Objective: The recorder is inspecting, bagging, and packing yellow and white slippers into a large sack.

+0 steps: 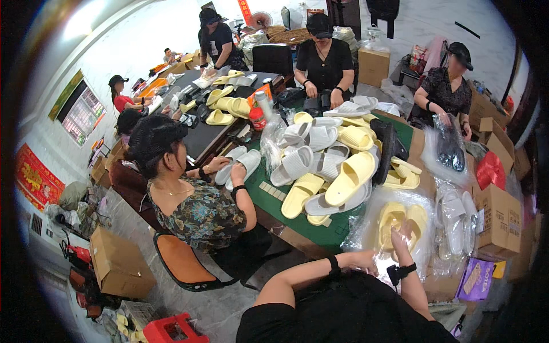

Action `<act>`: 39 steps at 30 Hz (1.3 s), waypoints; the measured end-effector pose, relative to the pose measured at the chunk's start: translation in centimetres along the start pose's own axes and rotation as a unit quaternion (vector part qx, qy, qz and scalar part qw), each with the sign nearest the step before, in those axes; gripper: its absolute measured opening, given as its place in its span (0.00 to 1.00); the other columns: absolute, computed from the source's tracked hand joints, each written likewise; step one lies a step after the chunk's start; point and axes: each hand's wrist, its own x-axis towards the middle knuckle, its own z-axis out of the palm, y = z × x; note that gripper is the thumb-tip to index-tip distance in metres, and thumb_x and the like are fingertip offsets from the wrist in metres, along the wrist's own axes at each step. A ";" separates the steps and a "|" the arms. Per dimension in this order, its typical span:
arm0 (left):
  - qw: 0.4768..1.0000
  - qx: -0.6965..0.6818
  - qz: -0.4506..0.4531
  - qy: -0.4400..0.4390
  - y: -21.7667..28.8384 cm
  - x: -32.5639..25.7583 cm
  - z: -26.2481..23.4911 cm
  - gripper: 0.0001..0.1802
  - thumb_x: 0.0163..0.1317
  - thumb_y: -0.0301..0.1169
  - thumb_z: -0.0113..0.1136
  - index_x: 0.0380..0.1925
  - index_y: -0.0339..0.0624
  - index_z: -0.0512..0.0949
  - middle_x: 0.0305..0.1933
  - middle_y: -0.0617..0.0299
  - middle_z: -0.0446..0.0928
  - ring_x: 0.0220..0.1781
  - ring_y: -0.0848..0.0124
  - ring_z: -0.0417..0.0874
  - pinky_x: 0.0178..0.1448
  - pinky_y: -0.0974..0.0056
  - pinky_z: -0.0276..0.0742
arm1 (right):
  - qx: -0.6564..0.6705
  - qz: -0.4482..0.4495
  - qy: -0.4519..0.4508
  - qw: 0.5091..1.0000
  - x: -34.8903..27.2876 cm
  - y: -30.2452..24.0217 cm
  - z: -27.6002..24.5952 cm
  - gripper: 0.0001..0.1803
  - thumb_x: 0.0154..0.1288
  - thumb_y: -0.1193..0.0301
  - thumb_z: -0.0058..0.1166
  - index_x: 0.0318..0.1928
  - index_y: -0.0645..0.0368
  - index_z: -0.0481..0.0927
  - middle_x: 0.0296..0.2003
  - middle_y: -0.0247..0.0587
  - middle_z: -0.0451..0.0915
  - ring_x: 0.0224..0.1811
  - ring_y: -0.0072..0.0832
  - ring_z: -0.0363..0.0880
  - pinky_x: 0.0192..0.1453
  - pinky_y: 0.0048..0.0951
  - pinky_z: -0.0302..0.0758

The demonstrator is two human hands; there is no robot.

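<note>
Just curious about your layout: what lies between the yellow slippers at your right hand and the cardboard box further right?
The head view shows a bagged pair of pale slippers between the yellow slippers and the cardboard box.

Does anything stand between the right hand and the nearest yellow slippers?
No solid obstacle shows: the right hand is right at the yellow slippers. Clear plastic surrounds them; whether a layer of it lies between, I cannot tell.
</note>
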 end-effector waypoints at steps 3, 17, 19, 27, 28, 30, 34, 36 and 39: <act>0.996 -0.058 0.057 0.023 3.9 -2.6 0.8 0.36 0.50 0.15 0.51 0.60 0.36 0.51 0.36 0.47 0.77 0.36 0.62 0.81 0.37 0.63 0.79 | 0.109 -0.080 -0.185 0.973 -1.9 -1.3 -3.2 0.32 0.54 0.60 0.55 0.59 0.56 0.64 0.55 0.51 0.68 0.60 0.47 0.61 0.63 0.44 0.56; 0.997 0.003 0.073 0.040 6.2 -2.3 -0.9 0.35 0.56 0.18 0.51 0.63 0.40 0.50 0.38 0.53 0.76 0.38 0.69 0.79 0.41 0.68 0.75 | -0.099 -0.213 -0.144 0.961 -6.9 -3.3 -9.1 0.65 0.32 0.40 0.64 0.67 0.49 0.43 0.64 0.62 0.45 0.69 0.53 0.38 0.64 0.63 0.35; 0.997 0.007 0.072 0.028 7.7 -2.9 -0.3 0.34 0.56 0.19 0.52 0.62 0.39 0.52 0.39 0.54 0.76 0.42 0.71 0.77 0.45 0.69 0.73 | -0.068 -0.219 -0.111 0.967 -7.5 -1.6 -7.3 0.64 0.32 0.40 0.64 0.67 0.47 0.43 0.63 0.63 0.49 0.68 0.55 0.38 0.63 0.64 0.38; 0.968 0.160 0.194 -0.002 9.9 -1.7 3.1 0.36 0.55 0.25 0.57 0.63 0.42 0.53 0.62 0.58 0.62 0.63 0.68 0.62 0.64 0.60 0.57 | 0.078 -0.267 0.057 0.959 -6.3 1.7 -9.5 0.42 0.41 0.81 0.57 0.61 0.47 0.60 0.50 0.47 0.71 0.50 0.46 0.70 0.50 0.35 0.71; 0.967 0.166 0.194 -0.004 10.7 -1.7 4.1 0.36 0.55 0.25 0.57 0.63 0.42 0.53 0.62 0.58 0.62 0.63 0.68 0.62 0.64 0.60 0.57 | 0.100 -0.285 0.088 0.949 -5.6 1.9 -10.5 0.39 0.39 0.83 0.56 0.57 0.48 0.66 0.48 0.45 0.73 0.49 0.44 0.71 0.51 0.35 0.71; 0.920 0.267 0.285 0.032 12.2 -2.1 6.7 0.37 0.55 0.28 0.58 0.64 0.45 0.52 0.66 0.58 0.56 0.64 0.67 0.60 0.64 0.58 0.57 | 0.090 -0.268 0.174 0.943 -4.7 3.4 -12.7 0.32 0.40 0.85 0.52 0.52 0.49 0.72 0.46 0.42 0.74 0.48 0.41 0.72 0.49 0.35 0.72; 0.909 0.328 0.256 0.023 10.3 -0.5 6.6 0.25 0.60 0.27 0.52 0.59 0.43 0.63 0.58 0.57 0.68 0.56 0.68 0.71 0.58 0.65 0.66 | 0.049 -0.224 0.293 0.928 -4.0 4.3 -19.1 0.27 0.44 0.84 0.48 0.49 0.51 0.73 0.45 0.41 0.74 0.48 0.41 0.72 0.48 0.35 0.73; 0.938 0.264 0.225 0.018 9.4 -0.1 7.3 0.18 0.62 0.27 0.50 0.53 0.42 0.69 0.49 0.57 0.75 0.48 0.72 0.76 0.54 0.68 0.70 | 0.042 -0.244 0.322 0.914 -4.2 5.2 -21.9 0.26 0.44 0.83 0.48 0.48 0.52 0.74 0.44 0.42 0.74 0.48 0.41 0.72 0.47 0.35 0.73; 0.930 0.300 0.211 0.021 7.3 0.4 6.8 0.16 0.63 0.27 0.49 0.52 0.40 0.70 0.45 0.58 0.77 0.46 0.73 0.76 0.51 0.69 0.71 | -0.129 -0.319 0.374 0.861 -3.1 7.2 -23.5 0.24 0.44 0.82 0.48 0.45 0.52 0.75 0.42 0.43 0.74 0.46 0.43 0.73 0.45 0.38 0.74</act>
